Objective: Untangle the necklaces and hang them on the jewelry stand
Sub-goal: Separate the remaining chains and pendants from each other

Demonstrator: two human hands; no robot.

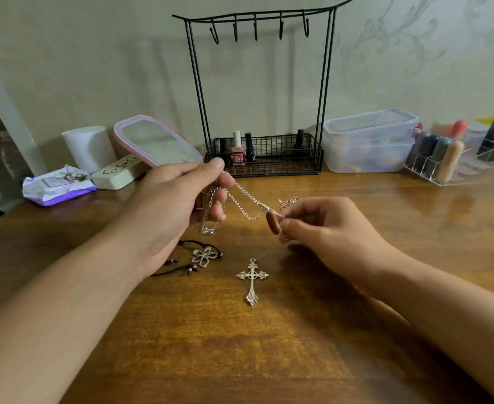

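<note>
A silver chain [247,199] is stretched above the wooden table between my two hands. My left hand [178,205] pinches its upper end between thumb and fingers, with loops hanging down from that hand. My right hand [321,225] pinches the chain beside a brown oval pendant [272,223]. A silver cross pendant [252,279] lies flat on the table below, on a very thin strand. A silver flower pendant [204,256] on a black cord lies to its left. The black wire jewelry stand [262,91] rises at the back, its several hooks bare.
Nail polish bottles [238,148] stand in the stand's wire basket. Clear plastic boxes [369,141] and an acrylic organiser [447,161] sit at the right. A pink-rimmed lid [155,141], a white cup [89,148], a cream case [117,173] and a wipes pack [57,188] sit at the left.
</note>
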